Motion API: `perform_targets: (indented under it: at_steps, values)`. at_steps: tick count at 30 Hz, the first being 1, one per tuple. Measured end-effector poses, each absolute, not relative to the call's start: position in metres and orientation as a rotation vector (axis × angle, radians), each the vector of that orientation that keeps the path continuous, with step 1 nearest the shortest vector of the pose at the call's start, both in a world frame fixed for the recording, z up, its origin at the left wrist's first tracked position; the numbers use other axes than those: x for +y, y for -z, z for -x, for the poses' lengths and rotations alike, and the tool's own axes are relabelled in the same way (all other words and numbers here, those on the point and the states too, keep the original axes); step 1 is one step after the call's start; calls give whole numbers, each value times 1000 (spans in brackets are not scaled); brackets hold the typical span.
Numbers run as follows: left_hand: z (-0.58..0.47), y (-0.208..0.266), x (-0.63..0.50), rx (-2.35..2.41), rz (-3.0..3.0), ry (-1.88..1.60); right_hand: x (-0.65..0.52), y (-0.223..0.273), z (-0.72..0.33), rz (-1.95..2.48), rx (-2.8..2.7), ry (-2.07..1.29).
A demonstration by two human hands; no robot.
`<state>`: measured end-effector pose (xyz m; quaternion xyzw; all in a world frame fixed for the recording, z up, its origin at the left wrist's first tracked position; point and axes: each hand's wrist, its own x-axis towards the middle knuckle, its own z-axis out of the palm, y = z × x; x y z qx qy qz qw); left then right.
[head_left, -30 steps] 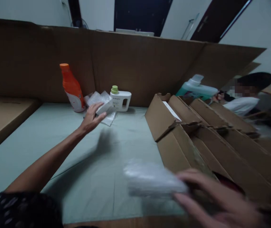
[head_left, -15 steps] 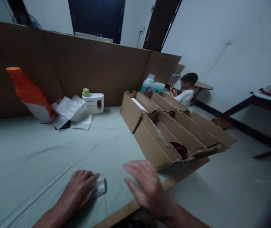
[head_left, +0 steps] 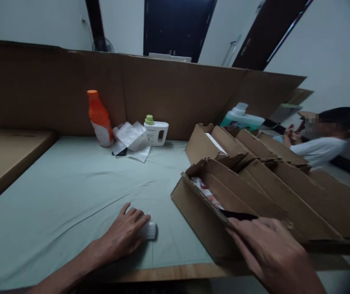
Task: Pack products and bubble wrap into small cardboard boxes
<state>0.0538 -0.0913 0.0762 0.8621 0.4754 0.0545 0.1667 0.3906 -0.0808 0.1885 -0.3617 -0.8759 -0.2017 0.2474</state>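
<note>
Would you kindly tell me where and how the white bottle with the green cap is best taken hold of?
I'd grip the handle at the right end of the white bottle, probably coming from the front right. The bottle stands upright with the handle's opening facing the camera, so it should hook easily; bubble wrap crowds its left side, and a cardboard panel stands behind.

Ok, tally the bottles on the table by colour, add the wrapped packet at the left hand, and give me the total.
Orange-and-white bottle: 1
White bottle with green cap: 1
Blue-green bottle: 1
Bubble-wrapped packet at the left hand: 1
Total: 4
</note>
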Motion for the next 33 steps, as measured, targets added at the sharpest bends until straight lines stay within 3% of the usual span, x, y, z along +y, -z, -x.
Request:
perform_targets:
  at_steps: [7,11,15,19,25,33]
  values:
    - [-48,-62,-109,1449,-2421,-237,-24,-174,-308,642,-2455,488]
    - [-38,-52,-116,1540,-2432,-471,-3,-166,-286,603,-2384,423]
    - [-16,-48,-119,1707,-2269,-975,-4,-143,-311,803,-2088,256]
    - [10,-52,-98,1934,-1732,-1278,0,-100,-327,1158,-1867,-179]
    - [16,-46,-47,1675,-1482,-1206,19,-57,-291,1355,-1844,-888]
    - [-8,-44,-29,1673,-1369,-1316,55,-51,-272,1361,-1793,-997]
